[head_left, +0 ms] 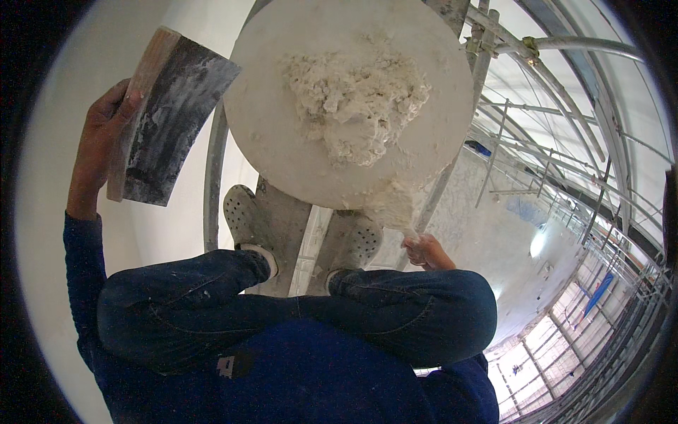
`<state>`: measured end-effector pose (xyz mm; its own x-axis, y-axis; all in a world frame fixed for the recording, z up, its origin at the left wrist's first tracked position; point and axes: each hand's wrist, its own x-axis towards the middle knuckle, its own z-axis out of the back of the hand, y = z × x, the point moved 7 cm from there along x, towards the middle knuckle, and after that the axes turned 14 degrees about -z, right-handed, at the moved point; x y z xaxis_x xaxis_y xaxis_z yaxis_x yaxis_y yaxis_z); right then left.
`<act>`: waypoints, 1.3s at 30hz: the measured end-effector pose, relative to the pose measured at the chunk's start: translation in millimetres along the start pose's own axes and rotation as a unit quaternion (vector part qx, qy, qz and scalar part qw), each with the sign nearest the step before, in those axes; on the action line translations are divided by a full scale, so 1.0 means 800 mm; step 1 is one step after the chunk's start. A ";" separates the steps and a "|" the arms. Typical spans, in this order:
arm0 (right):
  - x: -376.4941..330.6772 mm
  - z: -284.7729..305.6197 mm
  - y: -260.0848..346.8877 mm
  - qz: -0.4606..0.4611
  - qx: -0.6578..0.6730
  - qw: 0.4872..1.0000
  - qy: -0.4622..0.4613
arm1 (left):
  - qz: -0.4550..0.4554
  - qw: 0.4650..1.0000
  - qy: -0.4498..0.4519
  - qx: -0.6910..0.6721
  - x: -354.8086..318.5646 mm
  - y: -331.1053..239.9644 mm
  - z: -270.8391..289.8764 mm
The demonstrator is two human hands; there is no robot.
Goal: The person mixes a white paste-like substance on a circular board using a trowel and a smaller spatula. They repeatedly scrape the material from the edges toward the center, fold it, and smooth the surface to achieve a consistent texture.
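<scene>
My left hand is closed on the wooden back of a wide plastering blade, held up at the left beside the white wall. Grey and white smears mark the blade's dark face. Low on the right, my right hand grips the thin handle of a plaster-covered spatula; its coated blade lies at the near edge of a round white board. The exact shape of that blade is hidden under plaster. A lumpy heap of wet plaster sits in the middle of the board.
My feet, in perforated clogs, rest on narrow scaffold planks with a gap between them. A smooth white wall rises close on the left. Scaffold tubes stand on the right, above a floor far below.
</scene>
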<state>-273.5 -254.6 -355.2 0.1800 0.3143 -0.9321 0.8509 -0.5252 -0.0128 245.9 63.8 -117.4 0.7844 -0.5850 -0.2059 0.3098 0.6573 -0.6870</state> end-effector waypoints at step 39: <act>-0.069 -0.227 0.439 0.401 -0.735 0.295 -0.461 | -0.045 0.996 -0.046 -0.063 -0.005 -0.030 0.014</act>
<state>105.0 -312.4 -242.3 0.9797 -0.1494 -0.1337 0.1342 0.9841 -0.1160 241.6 55.4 -92.2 0.8043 -0.5889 -0.0789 0.3160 0.5364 -0.7826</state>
